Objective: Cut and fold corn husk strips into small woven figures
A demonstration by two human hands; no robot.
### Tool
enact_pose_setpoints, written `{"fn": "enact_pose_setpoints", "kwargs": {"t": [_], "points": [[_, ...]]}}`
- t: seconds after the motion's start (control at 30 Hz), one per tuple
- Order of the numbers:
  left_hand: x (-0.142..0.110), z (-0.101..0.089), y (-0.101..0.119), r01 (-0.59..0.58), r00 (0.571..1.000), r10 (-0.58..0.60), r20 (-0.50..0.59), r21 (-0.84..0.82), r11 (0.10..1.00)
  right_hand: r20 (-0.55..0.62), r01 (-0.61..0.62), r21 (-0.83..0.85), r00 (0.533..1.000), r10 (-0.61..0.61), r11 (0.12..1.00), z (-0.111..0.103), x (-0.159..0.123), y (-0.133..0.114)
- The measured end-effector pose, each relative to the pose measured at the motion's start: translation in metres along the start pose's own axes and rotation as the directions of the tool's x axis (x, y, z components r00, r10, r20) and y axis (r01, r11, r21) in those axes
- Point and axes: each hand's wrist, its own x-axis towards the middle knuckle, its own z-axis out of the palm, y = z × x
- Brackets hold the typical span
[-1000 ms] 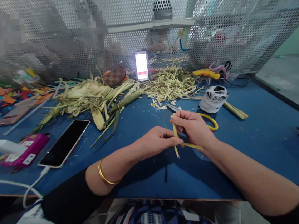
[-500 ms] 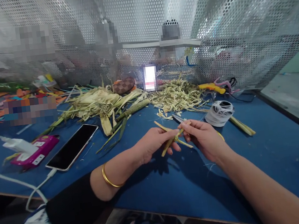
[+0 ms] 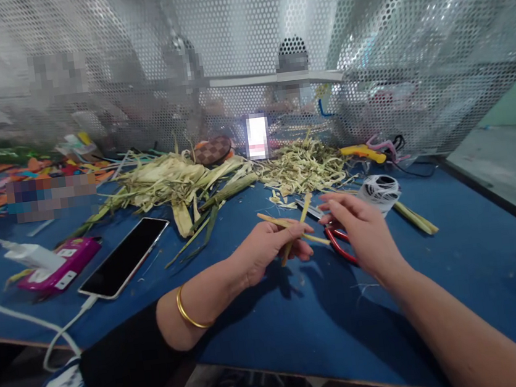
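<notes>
My left hand [image 3: 282,241] is closed, its thumb pressing on crossed strips of dry plant husk [image 3: 305,207]. The pale yellow strips form a cross, with ends sticking out on several sides. My right hand [image 3: 359,226] is apart from the strips, its fingers loosely stretched and holding nothing that I can see. Red-handled scissors [image 3: 339,250] lie on the table just under and beside the right hand, partly hidden by it. Behind that hand stands a spool of white thread [image 3: 380,192].
On the blue table [image 3: 264,329] lie a heap of husk leaves [image 3: 163,176], a pile of shredded strips [image 3: 305,164], a phone [image 3: 125,258] on a charging cable, a purple power strip [image 3: 61,268] and a yellow tool [image 3: 363,154]. Perforated mesh [image 3: 229,23] rises behind.
My right hand has let go of the husk strips and drawn back to the right, over the scissors, whose red handles now show. The left hand keeps hold of the strips.
</notes>
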Motion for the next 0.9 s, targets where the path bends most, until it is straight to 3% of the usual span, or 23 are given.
{"fn": "enact_pose_setpoints", "kwargs": {"t": [0.07, 0.1, 0.17, 0.27, 0.43, 0.57, 0.73, 0.9], "points": [[0.003, -0.004, 0.003, -0.037, 0.998, 0.029, -0.061, -0.131, 0.991, -0.160, 0.095, -0.095, 0.981, -0.109, 0.991, -0.004, -0.001, -0.004], [0.004, -0.006, 0.005, -0.058, 0.995, 0.043, -0.088, -0.181, 0.982, -0.177, 0.101, -0.117, 0.977, -0.121, 0.988, -0.004, -0.003, -0.004], [0.006, -0.007, 0.007, -0.111, 0.988, 0.083, -0.127, -0.242, 0.964, -0.021, 0.038, -0.109, 0.999, -0.041, 0.993, 0.002, -0.010, -0.003], [0.007, -0.005, 0.004, -0.177, 0.979, 0.142, -0.143, -0.272, 0.946, 0.292, -0.038, -0.119, 0.954, 0.071, 0.992, 0.019, -0.023, 0.003], [0.007, 0.003, -0.009, -0.177, 0.984, 0.163, -0.073, -0.254, 0.951, 0.340, -0.034, -0.099, 0.938, 0.066, 0.994, 0.036, -0.033, 0.010], [0.008, 0.006, -0.011, -0.230, 0.972, 0.205, -0.110, -0.306, 0.924, 0.383, 0.129, -0.127, 0.921, -0.071, 0.984, 0.031, -0.033, 0.012], [0.005, 0.007, -0.008, -0.195, 0.978, 0.153, -0.145, -0.343, 0.919, 0.514, 0.403, -0.247, 0.825, -0.233, 0.881, 0.024, -0.031, 0.014], [0.006, 0.007, -0.008, -0.138, 0.979, 0.074, -0.188, -0.357, 0.924, 0.577, 0.540, -0.272, 0.754, -0.314, 0.797, 0.023, -0.030, 0.014]]}}
